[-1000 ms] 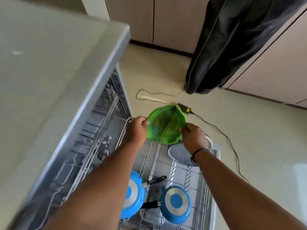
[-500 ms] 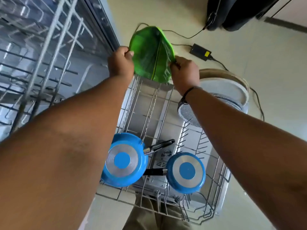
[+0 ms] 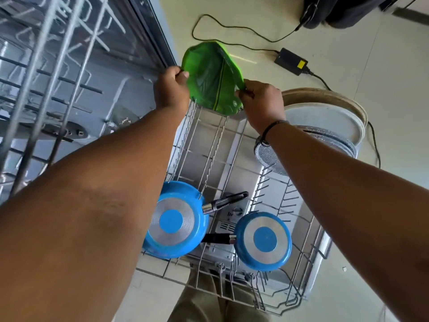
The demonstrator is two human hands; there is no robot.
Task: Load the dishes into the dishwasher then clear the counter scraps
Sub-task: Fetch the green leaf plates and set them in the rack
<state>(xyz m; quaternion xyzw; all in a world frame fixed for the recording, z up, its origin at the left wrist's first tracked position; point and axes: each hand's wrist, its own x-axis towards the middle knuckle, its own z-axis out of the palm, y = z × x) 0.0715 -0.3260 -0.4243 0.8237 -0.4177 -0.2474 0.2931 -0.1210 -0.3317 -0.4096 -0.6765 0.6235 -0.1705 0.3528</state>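
Hands, left [image 3: 171, 88] and right [image 3: 260, 101], pinching green leaf plate [image 3: 212, 77] at nine and three o'clock. Best lowered upright between rack [image 3: 209, 145] tines at twelve o'clock.

Both forearms are bare, with no sleeves in view. The left hand [image 3: 171, 88] carries no rings, bands or other items on its visible surfaces. The right hand [image 3: 261, 102] is likewise bare; a thin dark cord bracelet [image 3: 272, 127] encircles the right wrist. At the lower edge of the view, olive-khaki fabric trousers [image 3: 209, 300] cover the person's legs.
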